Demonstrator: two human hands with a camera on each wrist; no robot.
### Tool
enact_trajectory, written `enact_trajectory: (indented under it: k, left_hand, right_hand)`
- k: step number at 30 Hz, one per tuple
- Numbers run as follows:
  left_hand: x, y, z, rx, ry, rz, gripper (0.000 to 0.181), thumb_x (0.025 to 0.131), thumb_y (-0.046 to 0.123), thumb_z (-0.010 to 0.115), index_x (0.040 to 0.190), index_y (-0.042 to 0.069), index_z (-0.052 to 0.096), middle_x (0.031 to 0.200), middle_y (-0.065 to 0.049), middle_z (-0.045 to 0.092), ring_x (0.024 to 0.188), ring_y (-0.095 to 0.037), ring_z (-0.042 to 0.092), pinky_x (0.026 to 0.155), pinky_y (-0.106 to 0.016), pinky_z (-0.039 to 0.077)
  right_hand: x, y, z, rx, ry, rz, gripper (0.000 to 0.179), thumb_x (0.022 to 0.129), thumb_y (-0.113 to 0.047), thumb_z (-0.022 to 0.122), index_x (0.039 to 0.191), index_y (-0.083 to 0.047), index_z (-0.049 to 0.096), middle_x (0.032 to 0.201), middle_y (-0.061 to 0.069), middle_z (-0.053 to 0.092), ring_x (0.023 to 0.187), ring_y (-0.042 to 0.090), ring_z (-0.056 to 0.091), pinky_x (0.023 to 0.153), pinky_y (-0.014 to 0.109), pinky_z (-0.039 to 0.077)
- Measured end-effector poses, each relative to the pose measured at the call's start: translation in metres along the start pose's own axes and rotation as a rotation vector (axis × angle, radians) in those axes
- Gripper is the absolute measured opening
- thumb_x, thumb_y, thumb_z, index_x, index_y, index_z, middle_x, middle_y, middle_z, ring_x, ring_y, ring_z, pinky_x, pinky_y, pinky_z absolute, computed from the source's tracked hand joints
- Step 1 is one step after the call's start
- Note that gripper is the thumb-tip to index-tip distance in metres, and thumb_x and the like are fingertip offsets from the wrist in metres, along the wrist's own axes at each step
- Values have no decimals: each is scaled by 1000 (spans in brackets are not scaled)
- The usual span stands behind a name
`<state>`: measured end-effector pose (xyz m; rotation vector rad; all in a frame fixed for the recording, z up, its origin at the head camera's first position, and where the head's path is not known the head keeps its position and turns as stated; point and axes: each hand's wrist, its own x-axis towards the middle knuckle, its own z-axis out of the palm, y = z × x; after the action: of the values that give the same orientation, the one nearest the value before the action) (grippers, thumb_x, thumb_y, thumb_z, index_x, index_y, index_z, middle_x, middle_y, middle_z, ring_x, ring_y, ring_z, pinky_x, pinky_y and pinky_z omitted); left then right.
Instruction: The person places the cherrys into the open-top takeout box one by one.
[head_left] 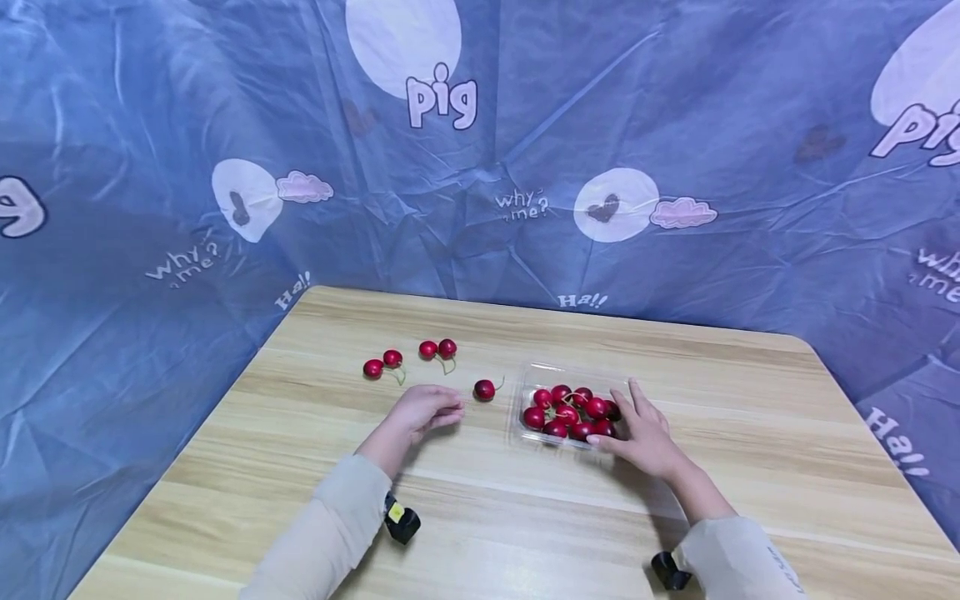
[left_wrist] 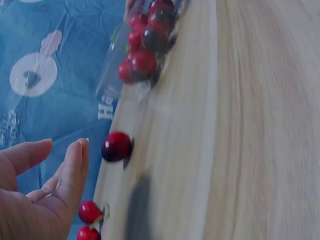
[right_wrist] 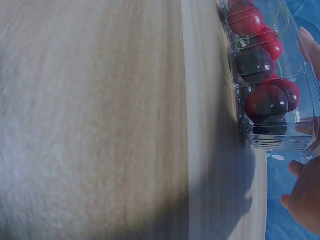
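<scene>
Midway between the left and right edges of the worktop (head_left: pixel 525 517), a clear box (head_left: pixel 534 379) holds cherries (head_left: pixel 566 415); the right hand (head_left: pixel 649 439), thumb and fingers spread, grips its right end. Left of it lies a lone cherry (head_left: pixel 484 390), just beside the empty left hand (head_left: pixel 426 410), fingers relaxed. Two stemmed pairs (head_left: pixel 392 358) lie toward the back left corner.

Bright, even light across the head view's counter (head_left: pixel 487 517), pale sheen down low; left wrist's dimmer, smeary; over on right wrist, haze, glints streaking the clear container (right_wrist: pixel 282 144), broad shadow below!
</scene>
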<state>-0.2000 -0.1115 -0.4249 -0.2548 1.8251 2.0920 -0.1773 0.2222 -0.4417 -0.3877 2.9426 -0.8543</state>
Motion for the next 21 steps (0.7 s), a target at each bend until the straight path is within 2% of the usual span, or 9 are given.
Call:
enact_trajectory:
  k: [8, 13, 21]
  left_hand:
    - [-2, 1, -23, -31, 58, -36, 30, 82, -4, 51, 108, -17, 46, 97, -28, 55, 75, -21, 61, 75, -27, 51]
    - [-3, 1, -37, -49, 95, -58, 31, 82, -2, 52, 109, -15, 46, 90, -22, 58, 72, -18, 60, 77, -28, 50]
    - [-1, 0, -56, -85, 153, -58, 34, 83, -2, 51, 112, -15, 43, 85, -16, 61, 73, -17, 60, 82, -30, 48]
  right_hand:
    - [0, -2, -2, 12, -9, 6, 88, 72, -47, 62, 133, 3, 23, 138, 27, -2, 118, 52, 5, 94, 64, 3]
    - [1, -2, -2, 8, -8, 5, 88, 72, -46, 62, 133, 3, 23, 138, 27, -1, 118, 52, 5, 94, 64, 3]
    - [0, -2, -2, 6, -9, 3, 87, 72, -46, 63, 133, 3, 24, 138, 27, -1, 118, 52, 6, 93, 65, 4]
